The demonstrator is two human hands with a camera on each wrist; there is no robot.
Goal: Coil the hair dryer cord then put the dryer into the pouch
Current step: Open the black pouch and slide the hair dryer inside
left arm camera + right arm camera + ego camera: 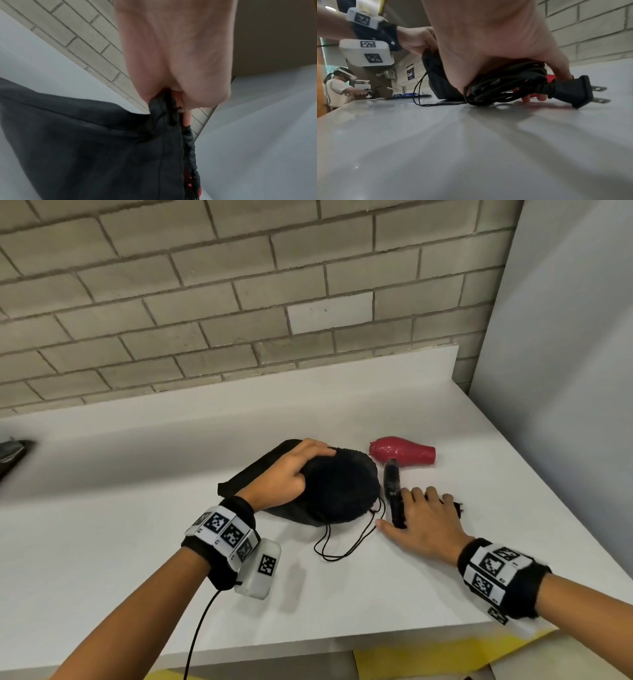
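Note:
A black drawstring pouch [335, 491] lies on the white counter [137, 542], its mouth facing right. My left hand [291, 470] pinches the pouch's upper rim [163, 108] between thumb and fingers, lifting it. The hair dryer lies just right of the pouch, with its red body [404, 451] at the far side and its black handle [392, 487] pointing toward me. My right hand [421, 518] covers the coiled cord [505, 83] beside the handle, fingers curled over the bundle. The black plug [573, 92] sticks out to the right.
The pouch's thin drawstrings [342, 542] loop loose on the counter toward me. A brick wall [239, 302] backs the counter and a grey panel [565, 371] closes its right side. A dark object [10, 453] sits at the far left. Another person [339, 86] stands far off.

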